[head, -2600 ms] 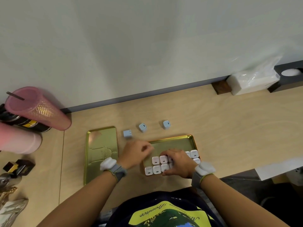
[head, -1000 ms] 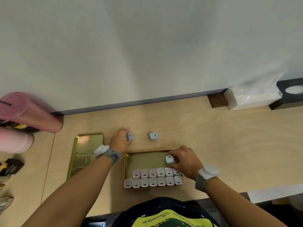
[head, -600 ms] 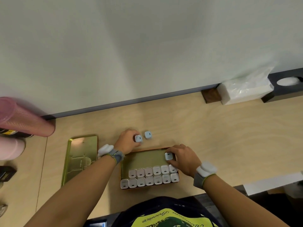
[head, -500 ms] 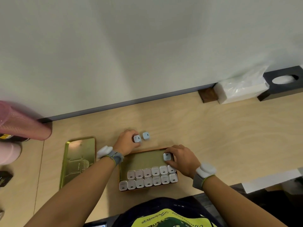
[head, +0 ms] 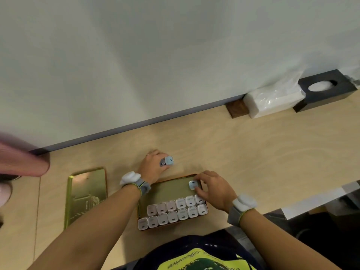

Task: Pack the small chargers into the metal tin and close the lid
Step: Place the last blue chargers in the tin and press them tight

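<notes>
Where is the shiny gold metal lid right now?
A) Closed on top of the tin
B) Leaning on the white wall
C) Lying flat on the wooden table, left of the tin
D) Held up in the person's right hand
C: the shiny gold metal lid lies flat on the light wooden table, left of the open gold metal tin, which stays uncovered with small white chargers in rows inside.
</notes>
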Available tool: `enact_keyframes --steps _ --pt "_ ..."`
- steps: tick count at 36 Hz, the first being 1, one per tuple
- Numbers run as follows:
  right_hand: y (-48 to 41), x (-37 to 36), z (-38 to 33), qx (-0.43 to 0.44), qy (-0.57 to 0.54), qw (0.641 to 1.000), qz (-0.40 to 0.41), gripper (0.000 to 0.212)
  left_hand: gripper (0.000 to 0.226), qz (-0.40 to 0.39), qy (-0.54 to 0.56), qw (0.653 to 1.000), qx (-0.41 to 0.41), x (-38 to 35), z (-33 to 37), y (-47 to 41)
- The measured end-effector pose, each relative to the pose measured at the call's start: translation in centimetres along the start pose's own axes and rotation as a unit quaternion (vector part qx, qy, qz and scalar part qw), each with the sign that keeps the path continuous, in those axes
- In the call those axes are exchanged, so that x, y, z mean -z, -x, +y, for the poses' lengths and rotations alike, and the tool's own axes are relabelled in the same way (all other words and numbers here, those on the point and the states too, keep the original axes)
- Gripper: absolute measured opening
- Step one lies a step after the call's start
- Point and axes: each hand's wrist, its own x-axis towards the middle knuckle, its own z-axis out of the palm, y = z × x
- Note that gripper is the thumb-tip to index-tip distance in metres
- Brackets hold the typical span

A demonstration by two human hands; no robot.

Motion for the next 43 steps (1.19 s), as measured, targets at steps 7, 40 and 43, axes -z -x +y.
enact_keyframes --steps 7,40,43 --pt "-1.6 -0.2 -0.3 -0.01 -0.02 1.0 0.013 0.029 0.029 -0.001 0.021 1.0 0.007 0.6 -0.7 0.7" --pt "-5.2 1.0 -0.2 -0.017 -0.088 0.996 0.026 0.033 0.023 -0.1 0.097 0.99 0.022 -2.9 3.0 7.4" --pt "-4.2 1.0 0.7 -0.046 -0.088 0.994 0.042 0.036 0.031 -0.126 0.119 0.984 0.033 -3.5 3.4 6.8"
